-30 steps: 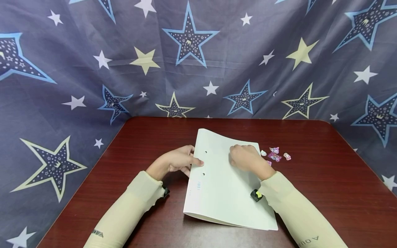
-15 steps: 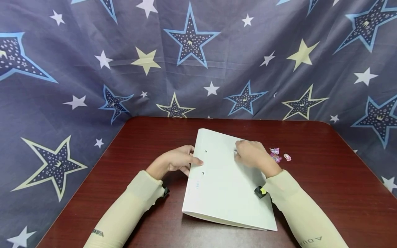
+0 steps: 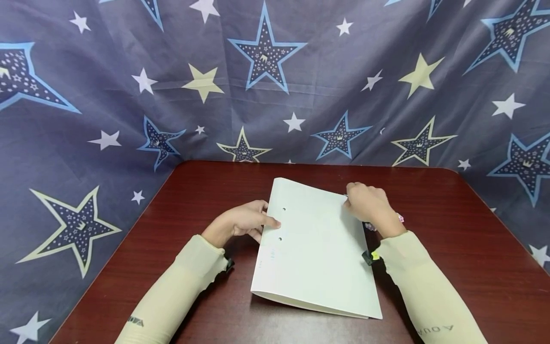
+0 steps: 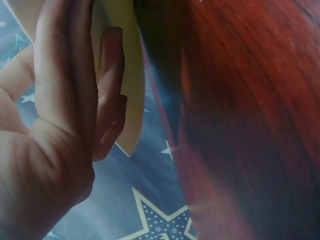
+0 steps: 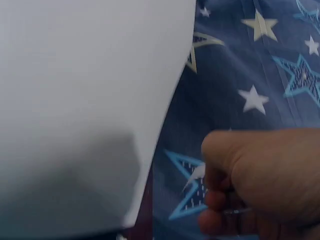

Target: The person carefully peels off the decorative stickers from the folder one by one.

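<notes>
A white folder (image 3: pixel 315 248) with two punched holes near its left side lies at a slant on the table. My left hand (image 3: pixel 249 220) grips its left edge, thumb on top and fingers underneath; the left wrist view shows those fingers (image 4: pixel 111 70) against the folder's pale inner side. By the upper right corner, my right hand (image 3: pixel 369 203) is curled, and in the right wrist view a small white piece (image 5: pixel 198 173) sticks out from its pinching fingers. Small colourful stickers (image 3: pixel 370 226) lie right of the folder, partly hidden behind the right hand and wrist.
The dark red wooden table (image 3: pixel 451 248) spreads out on both sides of the folder. Behind it hangs a blue-grey cloth (image 3: pixel 275 114) printed with stars.
My right hand has moved right and away across the folder to its upper right corner, now covering most of the stickers. The left hand keeps its grip; the folder has barely shifted.
</notes>
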The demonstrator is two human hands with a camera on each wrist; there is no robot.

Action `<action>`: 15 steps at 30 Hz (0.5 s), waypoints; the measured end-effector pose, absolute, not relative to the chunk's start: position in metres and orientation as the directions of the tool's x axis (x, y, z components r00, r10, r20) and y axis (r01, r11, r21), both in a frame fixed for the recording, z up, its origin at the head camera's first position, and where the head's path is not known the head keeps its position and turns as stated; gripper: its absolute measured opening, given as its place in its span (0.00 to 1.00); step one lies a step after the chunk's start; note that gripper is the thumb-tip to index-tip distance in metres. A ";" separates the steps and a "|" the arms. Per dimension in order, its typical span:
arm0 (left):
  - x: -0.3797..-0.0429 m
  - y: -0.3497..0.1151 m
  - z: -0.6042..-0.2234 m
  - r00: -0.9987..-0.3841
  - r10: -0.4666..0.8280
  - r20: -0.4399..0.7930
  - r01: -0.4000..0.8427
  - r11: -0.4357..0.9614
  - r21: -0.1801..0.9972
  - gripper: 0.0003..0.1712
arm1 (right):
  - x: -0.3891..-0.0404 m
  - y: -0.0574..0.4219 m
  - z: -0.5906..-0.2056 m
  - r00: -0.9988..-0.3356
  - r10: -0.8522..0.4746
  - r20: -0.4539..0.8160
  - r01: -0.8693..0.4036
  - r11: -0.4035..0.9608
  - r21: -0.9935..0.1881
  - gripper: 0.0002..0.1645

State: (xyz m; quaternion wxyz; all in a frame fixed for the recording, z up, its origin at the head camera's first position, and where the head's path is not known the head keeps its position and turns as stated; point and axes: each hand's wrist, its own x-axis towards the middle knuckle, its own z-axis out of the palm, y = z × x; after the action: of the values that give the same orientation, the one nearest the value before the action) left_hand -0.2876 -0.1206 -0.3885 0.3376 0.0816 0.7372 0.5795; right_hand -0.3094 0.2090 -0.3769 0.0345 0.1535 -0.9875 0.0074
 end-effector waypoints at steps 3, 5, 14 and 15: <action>-0.288 -0.122 -0.389 -0.759 0.510 -0.405 -0.275 0.312 0.909 0.22 | -0.313 0.222 -0.377 -0.973 -0.230 0.026 -0.231 0.973 -0.009 0.16; -0.289 -0.122 -0.389 -0.760 0.510 -0.404 -0.275 0.311 0.910 0.22 | -0.315 0.231 -0.379 -0.982 -0.189 -0.003 -0.189 0.982 -0.016 0.17; -0.290 -0.123 -0.390 -0.764 0.507 -0.400 -0.268 0.315 0.911 0.23 | -0.331 0.257 -0.402 -0.994 -0.088 -0.066 -0.086 0.996 -0.030 0.18; -0.290 -0.123 -0.389 -0.765 0.506 -0.400 -0.268 0.315 0.911 0.23 | -0.332 0.257 -0.405 -0.993 -0.089 -0.074 -0.087 0.996 -0.030 0.18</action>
State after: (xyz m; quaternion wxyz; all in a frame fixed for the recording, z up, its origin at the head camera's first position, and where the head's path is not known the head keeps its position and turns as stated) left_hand -0.2898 -0.1231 -0.3894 0.3335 0.0806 0.7390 0.5798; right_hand -0.3325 0.2570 -0.4048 -0.0378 0.0442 -0.9982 0.0131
